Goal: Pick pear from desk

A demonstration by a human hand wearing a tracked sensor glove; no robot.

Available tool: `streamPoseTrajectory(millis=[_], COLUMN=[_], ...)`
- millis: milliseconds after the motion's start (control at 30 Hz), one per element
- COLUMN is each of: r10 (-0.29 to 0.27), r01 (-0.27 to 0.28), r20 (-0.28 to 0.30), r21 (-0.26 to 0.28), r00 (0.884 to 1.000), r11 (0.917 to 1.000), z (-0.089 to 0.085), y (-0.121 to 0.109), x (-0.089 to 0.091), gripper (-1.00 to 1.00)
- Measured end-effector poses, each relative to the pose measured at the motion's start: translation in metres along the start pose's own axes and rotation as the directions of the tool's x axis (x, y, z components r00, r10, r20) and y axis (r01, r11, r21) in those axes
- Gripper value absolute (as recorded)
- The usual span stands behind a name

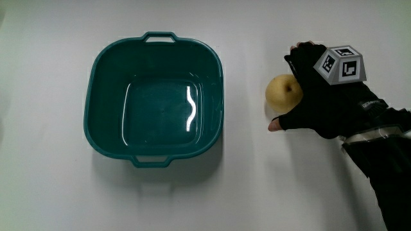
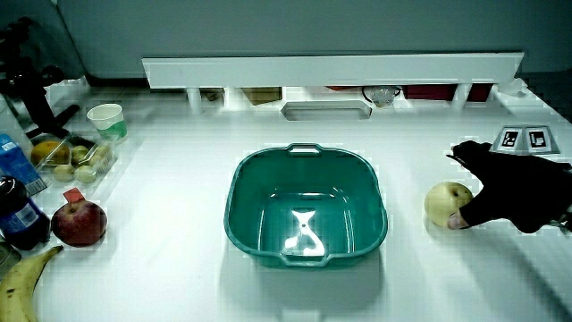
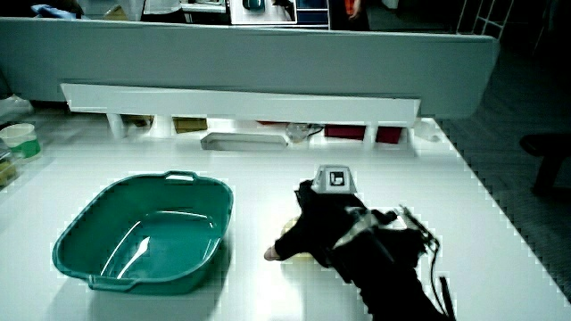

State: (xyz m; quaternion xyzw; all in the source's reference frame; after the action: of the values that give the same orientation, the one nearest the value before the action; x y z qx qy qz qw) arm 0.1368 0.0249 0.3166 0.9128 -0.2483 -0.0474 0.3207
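A yellow pear (image 1: 283, 92) rests on the white desk beside the teal basin. The gloved hand (image 1: 318, 96) wraps around it, fingers curled over the side of the pear farther from the person and the thumb at its nearer side. The patterned cube (image 1: 341, 64) sits on the back of the hand. In a side view the pear (image 2: 445, 202) shows with the thumb touching it. In a side view the hand (image 3: 332, 225) covers most of the pear (image 3: 298, 257).
An empty teal basin (image 1: 90, 109) with two handles stands in the middle of the desk. An apple (image 2: 79, 222), a banana (image 2: 18, 282), a fruit box (image 2: 71, 156), a cup (image 2: 106, 119) and a bottle (image 2: 16, 210) sit at the table's edge. A low partition (image 2: 331, 70) runs along the table.
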Motion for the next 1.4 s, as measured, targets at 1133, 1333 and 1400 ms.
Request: streamPoseTrajectory(millis=[1133, 1333, 1400], r10=[-0.258, -0.294, -0.304], r01=[0.194, 0.215, 0.223], r20=[-0.240, -0.254, -0.253], r21=[-0.258, -0.299, -0.305], r00=[0.936, 0.921, 0.918], r11=[0.9463, 0.9299, 0.9260], z=[-0.023, -0.036, -0.040], y=[0.116, 0.127, 0.130], x=[0.111, 0.122, 0.125], gripper=[0.00, 0.00, 0.00])
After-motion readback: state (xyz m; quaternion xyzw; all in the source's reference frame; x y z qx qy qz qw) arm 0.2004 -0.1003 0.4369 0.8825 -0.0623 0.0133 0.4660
